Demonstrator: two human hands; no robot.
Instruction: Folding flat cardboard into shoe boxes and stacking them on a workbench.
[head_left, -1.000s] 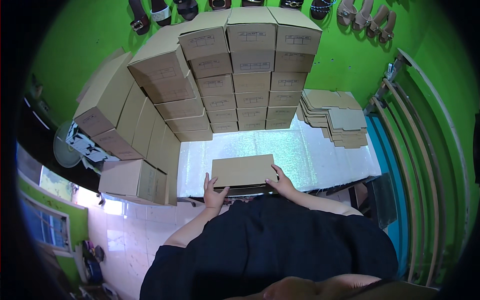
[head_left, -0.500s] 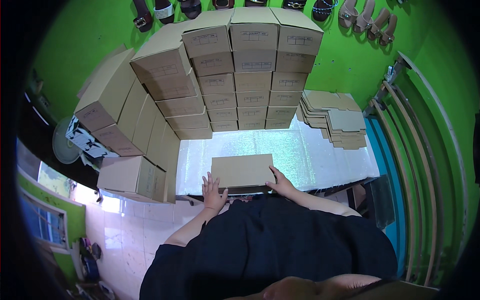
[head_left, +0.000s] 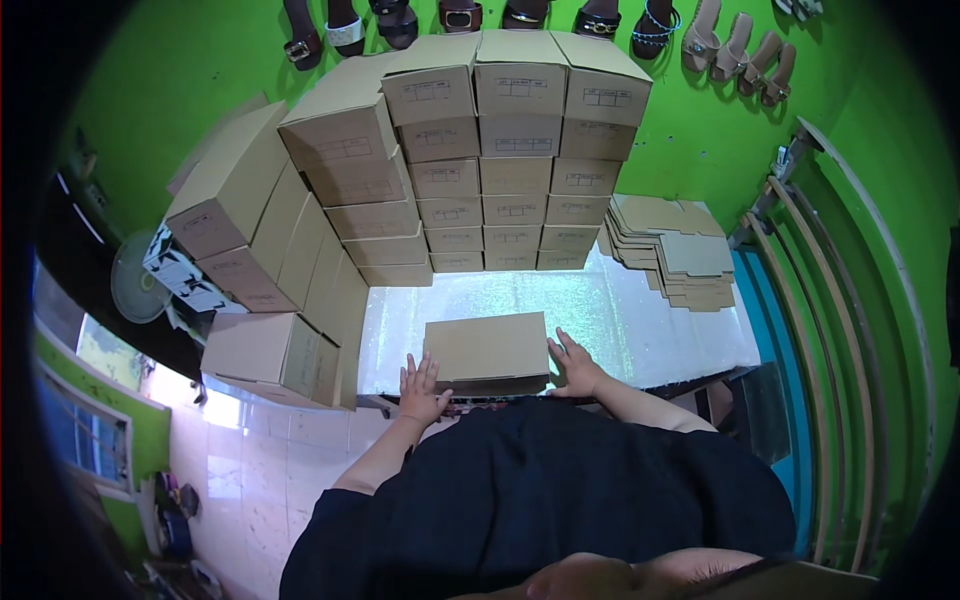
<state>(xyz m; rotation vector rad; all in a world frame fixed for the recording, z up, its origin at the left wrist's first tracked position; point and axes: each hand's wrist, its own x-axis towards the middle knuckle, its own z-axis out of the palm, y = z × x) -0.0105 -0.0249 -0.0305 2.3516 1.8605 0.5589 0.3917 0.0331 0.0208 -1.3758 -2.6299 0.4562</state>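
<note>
A closed brown cardboard box (head_left: 486, 347) sits at the front edge of the white-covered table, its long side toward me. My left hand (head_left: 423, 390) lies at the box's left front corner with its fingers stretched out. At the right end, my right hand (head_left: 574, 365) is held beside the box with fingers spread and thumb toward its lower corner. Neither hand is wrapped round anything. Whether the right fingertips touch the cardboard, I cannot tell.
Tall stacks of cardboard boxes (head_left: 518, 95) line the table's back, with more boxes (head_left: 235, 205) along the left. Flat unfolded cardboard (head_left: 680, 245) is piled at the back right. Sandals (head_left: 655, 25) hang on the green wall. A wooden-slatted rack (head_left: 815, 330) stands at the right.
My right hand has shifted slightly right and its fingers have spread. The left hand stays at the box's left corner. The whole view has tilted a little upward.
</note>
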